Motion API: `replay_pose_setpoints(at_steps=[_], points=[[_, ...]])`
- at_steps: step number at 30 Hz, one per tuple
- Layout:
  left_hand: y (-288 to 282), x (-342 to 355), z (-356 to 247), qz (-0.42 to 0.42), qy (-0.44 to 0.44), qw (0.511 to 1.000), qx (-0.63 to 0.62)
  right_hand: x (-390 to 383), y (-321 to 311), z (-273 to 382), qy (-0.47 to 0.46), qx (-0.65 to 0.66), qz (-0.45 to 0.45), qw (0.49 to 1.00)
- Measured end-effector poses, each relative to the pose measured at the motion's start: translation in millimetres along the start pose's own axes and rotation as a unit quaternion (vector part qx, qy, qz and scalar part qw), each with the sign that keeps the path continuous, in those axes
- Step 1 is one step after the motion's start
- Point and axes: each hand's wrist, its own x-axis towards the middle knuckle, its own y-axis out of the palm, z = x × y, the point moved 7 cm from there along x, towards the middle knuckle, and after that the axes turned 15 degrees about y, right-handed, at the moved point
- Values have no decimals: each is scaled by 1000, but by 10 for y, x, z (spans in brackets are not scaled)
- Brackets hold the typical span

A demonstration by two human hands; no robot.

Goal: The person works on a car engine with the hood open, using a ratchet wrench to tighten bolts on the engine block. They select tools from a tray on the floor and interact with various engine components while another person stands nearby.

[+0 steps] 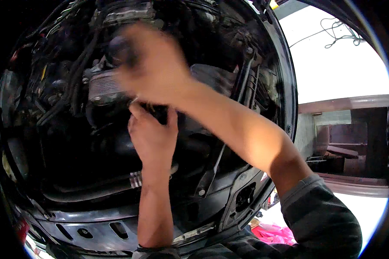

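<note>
My right hand (157,64) is smeared by motion above the middle of a car's engine bay. Its fingers curl around a dark, rounded object (120,51), too blurred to name. Just below it, my left hand (153,134) reaches in with curled fingers, thumb and forefinger bent around a dark spot among the engine parts. What lies between them is mostly hidden. Beside both hands sits a ribbed silver metal block (104,87), shaped like a small cooler.
Dark hoses fill the left side. A thick black hose with a metal clamp (135,179) runs near the front panel (99,235). A black brace bar (212,172) slants on the right. Outside the car are a cable (345,36), an open brown cabinet (354,142) and pink plastic (274,233).
</note>
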Motion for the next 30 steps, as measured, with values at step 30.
replay_pose_setpoints(at_steps=[30], points=[[-53, -17, -27, -44, 46, 998, 30, -177, -58, -754, 291, 409, -217, 837]])
